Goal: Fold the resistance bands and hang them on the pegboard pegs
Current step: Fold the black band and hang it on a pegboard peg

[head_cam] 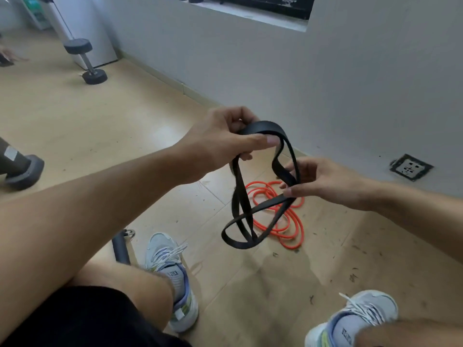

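A flat black resistance band [240,196] hangs in twisted loops between my hands, above the floor. My left hand [225,140] grips its upper bend, with the thumb laid over the strap. My right hand [323,182] pinches a lower strand of the same band at its right side. An orange tube band [288,221] lies coiled on the wooden floor just behind and below the black one. No pegboard is in view.
A grey wall with a socket [411,167] runs along the right. A dumbbell [86,61] leans at a cabinet at the far left. A dark weight [21,169] and a black bar [121,249] lie near my shoes [172,274].
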`<state>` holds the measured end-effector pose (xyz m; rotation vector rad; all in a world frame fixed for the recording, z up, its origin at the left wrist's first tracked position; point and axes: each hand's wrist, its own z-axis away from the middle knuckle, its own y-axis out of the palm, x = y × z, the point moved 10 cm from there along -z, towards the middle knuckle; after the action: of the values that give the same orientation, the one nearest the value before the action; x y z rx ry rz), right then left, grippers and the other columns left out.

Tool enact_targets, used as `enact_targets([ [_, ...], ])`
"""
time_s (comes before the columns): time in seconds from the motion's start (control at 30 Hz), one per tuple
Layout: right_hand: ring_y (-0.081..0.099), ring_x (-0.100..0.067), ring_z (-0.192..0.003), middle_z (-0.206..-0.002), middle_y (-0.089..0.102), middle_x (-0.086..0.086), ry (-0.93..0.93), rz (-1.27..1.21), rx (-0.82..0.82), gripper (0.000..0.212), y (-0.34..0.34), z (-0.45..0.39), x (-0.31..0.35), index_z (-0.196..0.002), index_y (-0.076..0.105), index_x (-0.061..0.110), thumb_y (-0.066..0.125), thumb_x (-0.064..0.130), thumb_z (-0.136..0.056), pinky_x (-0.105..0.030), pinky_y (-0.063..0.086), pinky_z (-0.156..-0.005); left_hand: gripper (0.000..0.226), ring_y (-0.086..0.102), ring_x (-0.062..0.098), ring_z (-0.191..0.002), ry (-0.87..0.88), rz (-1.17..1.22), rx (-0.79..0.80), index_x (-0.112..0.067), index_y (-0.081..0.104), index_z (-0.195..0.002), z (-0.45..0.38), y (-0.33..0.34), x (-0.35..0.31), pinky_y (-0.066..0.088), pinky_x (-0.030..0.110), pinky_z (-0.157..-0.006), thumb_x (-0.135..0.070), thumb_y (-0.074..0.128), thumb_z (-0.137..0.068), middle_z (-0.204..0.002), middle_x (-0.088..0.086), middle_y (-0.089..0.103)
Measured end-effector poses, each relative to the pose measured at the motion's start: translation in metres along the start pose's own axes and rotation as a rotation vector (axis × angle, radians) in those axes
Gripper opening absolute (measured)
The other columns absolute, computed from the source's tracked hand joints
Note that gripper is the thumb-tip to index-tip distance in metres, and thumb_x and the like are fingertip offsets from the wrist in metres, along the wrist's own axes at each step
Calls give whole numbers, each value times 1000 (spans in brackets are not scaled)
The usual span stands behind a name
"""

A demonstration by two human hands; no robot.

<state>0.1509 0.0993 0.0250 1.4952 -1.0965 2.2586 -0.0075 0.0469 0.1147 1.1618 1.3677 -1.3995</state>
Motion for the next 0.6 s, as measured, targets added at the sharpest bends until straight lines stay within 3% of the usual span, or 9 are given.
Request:
enact_targets([
  [0.17, 61, -16, -75, -82, 61, -10, 5, -29, 10, 37, 14, -8, 5, -97, 60, -7, 85, 15, -82, -23, 51, -68, 19, 62, 16, -63, -2, 109, -8, -8, 59, -92, 4, -3, -3, 57, 25, -69, -15, 75, -85, -66, 1, 66],
  [0.33, 67, -4, -69, -79, 69, 3, 87, 70, 16, 28, 34, -10, -2, -95, 70, 15, 88, 30, -79, -18, 52, -65, 34, 65, 19, -62, -42, 68, -32, -9, 61, -92, 7, 3, -5, 58, 26, -66, -26, 82, -72, -68, 3, 71],
  [0.4, 69, -4, -79, -91, 72, 4, 127, 121, -43, 33, 34, -12, -9, -106, 68, 21, 87, 33, -80, -18, 51, -67, 31, 64, 17, -58, -94, 62, -77, -10, 61, -94, 7, 5, 0, 57, 26, -63, -23, 84, -78, -67, 3, 71],
  [0.5, 60, -11, -101, -113, 62, 10, 191, 240, -173, 59, 24, -13, -20, -129, 55, 28, 87, 36, -80, -17, 42, -69, 28, 64, 14, -60, -197, 146, -135, -8, 64, -100, 8, 7, 10, 56, 24, -62, -19, 83, -82, -66, -1, 70],
  [0.6, 62, -16, -104, -119, 63, 6, 324, 281, -154, 55, 22, -12, -45, -125, 59, 23, 88, 31, -79, -26, 50, -76, 9, 67, 13, -65, -257, 270, -125, -7, 69, -97, 10, 12, 15, 60, 28, -73, -12, 73, -90, -69, -1, 72],
])
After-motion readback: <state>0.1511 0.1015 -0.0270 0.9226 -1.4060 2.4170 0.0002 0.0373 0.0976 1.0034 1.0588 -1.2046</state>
